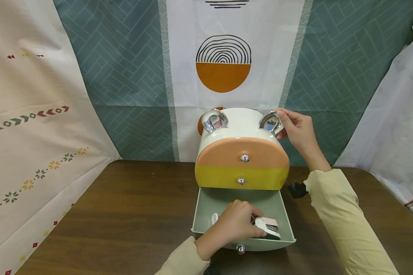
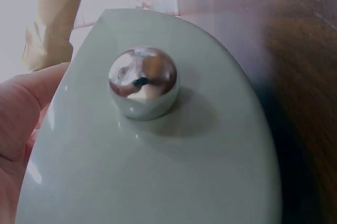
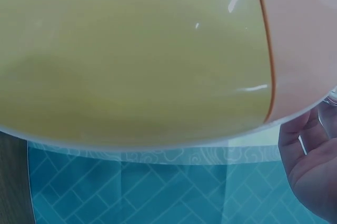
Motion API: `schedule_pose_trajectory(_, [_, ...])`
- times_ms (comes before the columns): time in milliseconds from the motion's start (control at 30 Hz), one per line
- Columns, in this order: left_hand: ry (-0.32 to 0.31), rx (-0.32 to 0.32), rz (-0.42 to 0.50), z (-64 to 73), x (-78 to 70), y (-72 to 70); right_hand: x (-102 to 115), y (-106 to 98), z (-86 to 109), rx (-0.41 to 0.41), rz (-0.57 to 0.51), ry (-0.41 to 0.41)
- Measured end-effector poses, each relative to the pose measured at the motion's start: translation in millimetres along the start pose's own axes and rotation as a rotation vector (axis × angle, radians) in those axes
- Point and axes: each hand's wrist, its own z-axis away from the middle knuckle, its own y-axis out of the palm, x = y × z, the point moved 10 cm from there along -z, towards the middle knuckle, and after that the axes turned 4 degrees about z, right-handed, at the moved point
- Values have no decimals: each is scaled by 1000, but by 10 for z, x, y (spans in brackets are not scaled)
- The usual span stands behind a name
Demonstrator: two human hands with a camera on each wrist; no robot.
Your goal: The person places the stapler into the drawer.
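Observation:
A small rounded white drawer cabinet (image 1: 241, 122) stands on the table, with an orange drawer front (image 1: 223, 152), a yellow drawer front (image 1: 217, 177) and a pulled-out green bottom drawer (image 1: 206, 202). My left hand (image 1: 235, 223) reaches into that drawer, thumb and fingers about a small white flat thing (image 1: 263, 226) whose kind is unclear. A pale pink piece (image 1: 270, 221) lies beside it, and another white end (image 1: 215, 218) shows left of the hand. My right hand (image 1: 299, 131) holds the rim of the right silver cup-shaped ear (image 1: 271, 123) on the cabinet's top.
The left silver ear (image 1: 215, 120) tops the cabinet's other side. A silver knob (image 1: 240, 248) juts from the drawer's front. Right of the cabinet, a black object (image 1: 297, 190) lies on the brown wooden table (image 1: 141, 214). Patterned cloth (image 1: 130, 76) hangs behind.

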Motion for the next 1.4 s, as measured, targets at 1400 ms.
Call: schedule_pose_trajectory(1400, [126, -311, 332, 986, -30, -517, 220, 19, 70, 1, -42, 1])
